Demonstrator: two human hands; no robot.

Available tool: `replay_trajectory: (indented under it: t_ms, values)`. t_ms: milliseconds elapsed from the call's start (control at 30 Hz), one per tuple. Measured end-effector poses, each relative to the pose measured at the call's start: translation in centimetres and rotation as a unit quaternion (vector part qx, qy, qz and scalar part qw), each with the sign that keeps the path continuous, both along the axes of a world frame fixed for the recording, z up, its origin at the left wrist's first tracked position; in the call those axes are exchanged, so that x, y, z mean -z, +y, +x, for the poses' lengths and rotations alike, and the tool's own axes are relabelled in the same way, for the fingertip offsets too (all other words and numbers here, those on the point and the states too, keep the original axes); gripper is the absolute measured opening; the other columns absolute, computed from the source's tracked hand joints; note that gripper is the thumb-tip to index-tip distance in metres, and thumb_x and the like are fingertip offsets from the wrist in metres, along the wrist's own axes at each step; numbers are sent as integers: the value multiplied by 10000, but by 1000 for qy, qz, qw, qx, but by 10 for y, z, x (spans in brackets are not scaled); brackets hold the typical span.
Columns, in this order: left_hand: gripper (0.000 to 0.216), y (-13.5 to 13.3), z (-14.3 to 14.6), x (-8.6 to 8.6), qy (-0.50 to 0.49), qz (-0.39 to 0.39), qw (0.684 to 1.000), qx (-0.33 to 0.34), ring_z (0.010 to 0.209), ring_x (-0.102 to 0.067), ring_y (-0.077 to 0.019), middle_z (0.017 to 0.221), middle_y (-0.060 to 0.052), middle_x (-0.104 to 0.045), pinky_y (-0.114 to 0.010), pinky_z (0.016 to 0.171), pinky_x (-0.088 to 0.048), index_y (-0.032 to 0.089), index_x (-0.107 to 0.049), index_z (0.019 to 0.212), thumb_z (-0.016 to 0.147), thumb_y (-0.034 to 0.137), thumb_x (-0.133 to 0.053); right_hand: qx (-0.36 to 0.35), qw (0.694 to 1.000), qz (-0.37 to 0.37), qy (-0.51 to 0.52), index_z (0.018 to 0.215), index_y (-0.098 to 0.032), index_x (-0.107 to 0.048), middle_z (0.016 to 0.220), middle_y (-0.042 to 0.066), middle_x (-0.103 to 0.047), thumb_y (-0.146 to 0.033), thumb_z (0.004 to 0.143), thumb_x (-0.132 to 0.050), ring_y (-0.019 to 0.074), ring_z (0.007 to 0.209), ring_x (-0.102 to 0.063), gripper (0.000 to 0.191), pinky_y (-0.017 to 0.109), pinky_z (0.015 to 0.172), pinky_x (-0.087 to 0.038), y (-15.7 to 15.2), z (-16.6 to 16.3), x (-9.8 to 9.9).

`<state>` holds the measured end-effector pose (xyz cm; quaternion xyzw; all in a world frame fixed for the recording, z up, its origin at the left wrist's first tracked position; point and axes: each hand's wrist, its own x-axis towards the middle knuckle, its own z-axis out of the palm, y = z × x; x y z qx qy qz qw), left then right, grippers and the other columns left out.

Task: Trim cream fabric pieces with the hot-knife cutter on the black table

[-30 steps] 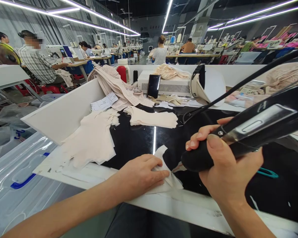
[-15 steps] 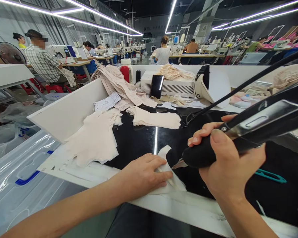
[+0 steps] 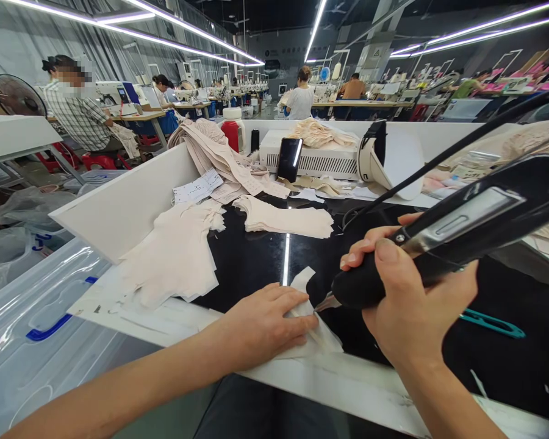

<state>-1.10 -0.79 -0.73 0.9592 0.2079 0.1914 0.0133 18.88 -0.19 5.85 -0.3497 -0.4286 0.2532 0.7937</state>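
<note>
My left hand (image 3: 269,323) lies flat on a small cream fabric piece (image 3: 304,280) near the table's front edge, its fingers stretched out and slightly apart. Part of that fabric is hidden under the fingers. My right hand (image 3: 416,305) is wrapped round a thick black hand-held tool (image 3: 466,235) with a silver panel and a cord. The tool's pointed metal tip (image 3: 328,302) is at the fabric's right edge, close to my left fingertips; whether it touches the cloth I cannot tell. A stack of cream fabric pieces (image 3: 286,217) lies beyond, with a larger pile (image 3: 171,256) to the left.
A teal slotted tool (image 3: 494,323) lies on the black tabletop (image 3: 521,366) to the right. Behind stand a phone (image 3: 289,160), a white vented box (image 3: 327,163) and a white lamp-like shade (image 3: 384,158). Clear plastic bins (image 3: 64,292) are at left. Other people sit at sewing machines beyond.
My right hand and the black tool have shifted slightly left, bringing the metal tip closer to the fabric and my left fingers. The left hand has hardly moved.
</note>
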Motion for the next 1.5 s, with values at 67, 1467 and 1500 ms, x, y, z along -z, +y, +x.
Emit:
replay_trajectory:
  t_ms: [67,1467,1500]
  values:
    - [297,-4,0,-2,7,-15,1000,-2,1383,-732,-319,1502,-177,-739,-493,1223,-600,192,-732,1421,1174,350,-684,-6,1000,-5,2,1082,-280,-658,785,-89,-727,-271,836,-937,159,581,-671,373,336,605,-602,-2,0,0]
    - [337,71,-13,-4,4,-42,989,144,1382,-752,-265,1436,-179,-802,-375,1214,-610,83,-765,1437,1215,226,-555,3,1000,3,-10,1076,-284,-672,737,-68,-720,-251,802,-902,189,542,-654,360,342,551,-581,-13,4,-4]
    - [347,71,-13,-5,7,-36,989,144,1379,-750,-263,1442,-175,-799,-371,1220,-602,81,-765,1433,1223,234,-536,4,1000,3,-10,1077,-282,-670,736,-68,-721,-251,805,-901,188,542,-655,359,342,551,-583,-13,4,-4]
